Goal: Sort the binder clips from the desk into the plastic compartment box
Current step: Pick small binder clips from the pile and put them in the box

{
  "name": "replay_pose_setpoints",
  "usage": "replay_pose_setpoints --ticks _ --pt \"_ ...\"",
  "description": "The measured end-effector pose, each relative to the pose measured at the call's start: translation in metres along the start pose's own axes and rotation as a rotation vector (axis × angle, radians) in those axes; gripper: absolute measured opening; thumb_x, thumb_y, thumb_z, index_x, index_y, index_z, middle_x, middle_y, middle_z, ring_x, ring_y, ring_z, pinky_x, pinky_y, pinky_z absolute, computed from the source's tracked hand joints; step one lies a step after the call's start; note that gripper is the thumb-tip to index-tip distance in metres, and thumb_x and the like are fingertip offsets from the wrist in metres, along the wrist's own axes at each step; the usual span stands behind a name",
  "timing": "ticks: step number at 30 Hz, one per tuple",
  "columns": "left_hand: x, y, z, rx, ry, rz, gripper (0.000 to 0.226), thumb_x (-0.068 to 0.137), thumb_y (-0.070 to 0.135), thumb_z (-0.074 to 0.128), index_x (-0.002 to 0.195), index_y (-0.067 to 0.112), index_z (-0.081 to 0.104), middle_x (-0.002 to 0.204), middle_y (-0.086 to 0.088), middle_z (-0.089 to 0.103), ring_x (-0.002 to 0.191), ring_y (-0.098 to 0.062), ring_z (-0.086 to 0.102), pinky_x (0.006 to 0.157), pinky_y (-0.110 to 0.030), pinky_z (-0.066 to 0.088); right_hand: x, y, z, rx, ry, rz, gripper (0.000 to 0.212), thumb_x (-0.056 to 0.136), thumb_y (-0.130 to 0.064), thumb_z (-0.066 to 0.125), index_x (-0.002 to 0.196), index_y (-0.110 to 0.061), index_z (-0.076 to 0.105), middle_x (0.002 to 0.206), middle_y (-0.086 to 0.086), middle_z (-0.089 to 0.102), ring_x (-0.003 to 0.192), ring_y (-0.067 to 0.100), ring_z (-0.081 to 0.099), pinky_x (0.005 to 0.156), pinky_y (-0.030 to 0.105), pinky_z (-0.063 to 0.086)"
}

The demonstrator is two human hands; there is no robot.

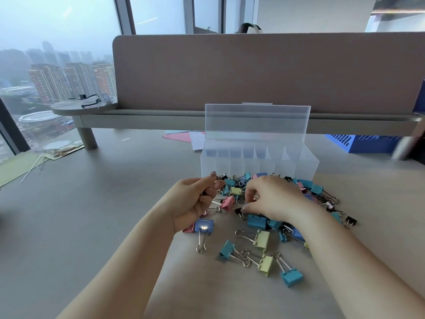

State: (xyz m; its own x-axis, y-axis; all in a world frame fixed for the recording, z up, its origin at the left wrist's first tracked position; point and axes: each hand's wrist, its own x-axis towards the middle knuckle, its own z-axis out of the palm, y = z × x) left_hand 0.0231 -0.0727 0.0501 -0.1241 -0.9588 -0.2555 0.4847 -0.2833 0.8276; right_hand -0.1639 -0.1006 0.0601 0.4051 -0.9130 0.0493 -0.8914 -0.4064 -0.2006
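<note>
A heap of coloured binder clips [264, 226] in blue, teal, pink, yellow and black lies on the desk in front of a clear plastic compartment box [259, 162]. The box's lid stands open and several dividers show inside. My left hand [195, 201] is at the heap's left edge, fingers curled round small dark clips. My right hand [273, 199] lies over the middle of the heap, thumb and fingers pinching down at a small black clip [239, 210]. Clips under that hand are hidden.
A padded desk partition [253, 70] and a raised shelf [161, 118] run behind the box. Pink and white paper sheets [184, 137] lie to the box's left, a blue slotted basket [363, 142] to its right. Green paper and sticks [30, 166] sit far left.
</note>
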Motion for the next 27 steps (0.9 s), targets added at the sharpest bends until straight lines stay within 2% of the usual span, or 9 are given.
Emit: replay_pose_setpoints --ticks 2,4,7,11,14,19,23,25,27 --pt "0.001 0.001 -0.001 -0.067 -0.009 -0.048 0.021 0.095 0.011 0.053 0.104 -0.008 0.055 0.063 -0.005 0.059 0.045 -0.003 0.045 0.037 -0.007 0.037 0.000 -0.003 0.003 0.015 0.039 -0.004 0.021 0.083 -0.048 0.066 0.088 -0.029 0.060 0.093 -0.011 0.057 0.091 0.016 0.056 0.057 0.023 0.030" --pt "0.002 0.001 -0.001 -0.130 -0.004 -0.073 0.015 0.096 0.007 0.050 0.105 -0.005 0.053 0.056 -0.004 0.057 0.041 -0.003 0.045 0.035 -0.007 0.036 0.001 -0.008 0.005 -0.001 0.043 -0.012 0.026 0.083 -0.051 0.065 0.093 -0.027 0.063 0.094 -0.008 0.059 0.087 0.016 0.056 0.058 0.025 0.032" --pt "0.004 0.003 -0.001 -0.184 0.021 -0.068 0.008 0.095 0.004 0.050 0.100 0.000 0.053 0.062 -0.006 0.057 0.042 -0.004 0.045 0.033 -0.008 0.035 0.000 -0.014 0.007 -0.059 0.029 -0.022 0.032 0.082 -0.054 0.065 0.095 -0.025 0.064 0.082 -0.006 0.056 0.079 0.015 0.055 0.058 0.026 0.036" --pt "0.004 0.004 -0.002 -0.197 0.054 -0.089 0.013 0.093 0.006 0.048 0.097 0.002 0.060 0.068 -0.005 0.050 0.045 -0.006 0.044 0.031 -0.011 0.034 0.001 -0.016 0.011 -0.112 0.033 -0.040 0.030 0.086 -0.049 0.063 0.098 -0.022 0.064 0.090 -0.002 0.063 0.081 0.017 0.059 0.062 0.028 0.042" --pt "0.002 0.005 0.000 -0.134 0.059 -0.097 0.014 0.095 0.016 0.053 0.085 0.007 0.054 0.066 -0.002 0.046 0.045 -0.005 0.043 0.031 -0.010 0.033 0.002 -0.017 0.012 -0.128 0.028 -0.043 0.025 0.087 -0.042 0.062 0.100 -0.021 0.065 0.083 -0.002 0.058 0.080 0.018 0.058 0.059 0.028 0.040" --pt "-0.001 0.001 0.003 0.148 0.104 0.047 0.012 0.094 0.017 0.058 0.088 0.007 0.056 0.070 -0.002 0.050 0.050 -0.004 0.040 0.035 -0.008 0.032 0.004 -0.017 0.014 -0.177 0.029 -0.067 0.022 0.088 -0.036 0.058 0.101 -0.020 0.066 0.093 0.002 0.064 0.086 0.022 0.061 0.056 0.026 0.037" --pt "-0.001 -0.002 0.004 0.369 0.162 0.123 0.018 0.096 0.022 0.055 0.090 0.008 0.063 0.062 0.002 0.042 0.045 -0.007 0.029 0.034 -0.013 0.022 0.004 -0.017 0.014 -0.184 0.010 -0.086 0.022 0.088 -0.033 0.058 0.104 -0.021 0.066 0.096 0.003 0.066 0.089 0.024 0.061 0.057 0.027 0.039" --pt "0.002 -0.006 0.003 0.718 0.232 0.238 0.022 0.096 0.027 0.055 0.085 0.013 0.066 0.060 0.002 0.041 0.045 -0.010 0.030 0.037 -0.017 0.025 0.002 -0.017 0.012 -0.155 -0.001 -0.092 0.025 0.087 -0.040 0.060 0.103 -0.022 0.068 0.097 0.002 0.067 0.090 0.023 0.062 0.058 0.027 0.040" --pt "0.006 -0.010 -0.002 1.115 0.272 0.386 0.017 0.091 0.032 0.060 0.084 0.018 0.067 0.059 0.002 0.048 0.047 -0.012 0.037 0.046 -0.020 0.032 0.000 -0.018 0.011 -0.111 0.019 -0.085 0.025 0.086 -0.044 0.062 0.100 -0.024 0.071 0.095 0.000 0.067 0.088 0.021 0.062 0.056 0.024 0.037"
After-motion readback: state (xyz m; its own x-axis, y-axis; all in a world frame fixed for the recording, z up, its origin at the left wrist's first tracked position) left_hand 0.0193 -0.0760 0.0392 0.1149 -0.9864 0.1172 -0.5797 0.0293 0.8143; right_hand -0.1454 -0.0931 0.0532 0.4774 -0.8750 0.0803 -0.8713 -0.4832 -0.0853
